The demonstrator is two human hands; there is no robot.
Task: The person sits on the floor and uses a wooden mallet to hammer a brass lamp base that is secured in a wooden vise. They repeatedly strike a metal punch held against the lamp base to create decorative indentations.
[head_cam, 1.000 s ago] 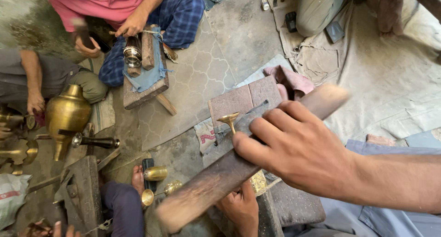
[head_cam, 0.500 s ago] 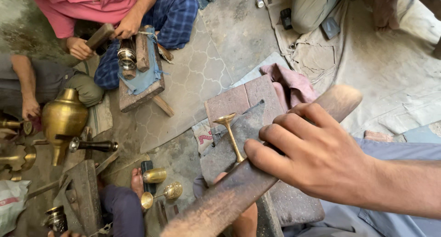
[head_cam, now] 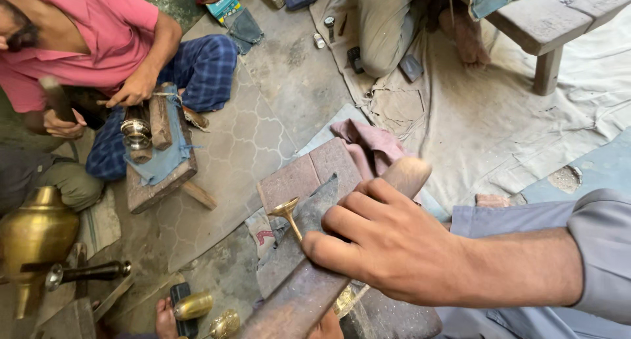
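Observation:
My right hand [head_cam: 388, 247] is closed over the top of a long, flat, brown bar [head_cam: 296, 299], fingers pressing down on it. The bar runs from a rounded end [head_cam: 409, 173] at upper right down to the bottom edge. A small brass cup on a thin stem [head_cam: 286, 211] sticks up just left of my fingertips, against a grey metal block [head_cam: 309, 214]. Only a sliver of my left hand [head_cam: 327, 326] shows under the bar at the bottom edge, and its grip is hidden.
Two reddish bricks [head_cam: 305, 175] and a pink cloth [head_cam: 368, 145] lie behind the block. A person in a pink shirt [head_cam: 79, 37] works a metal ring [head_cam: 136, 132] on a wooden block. A brass vase [head_cam: 36, 234] stands left, brass pieces [head_cam: 194, 306] below, a bench [head_cam: 545, 23] top right.
My right hand pushed the bar toward upper right, then drew it back toward lower left along the brass stem. The view has tilted, showing more of the seated people.

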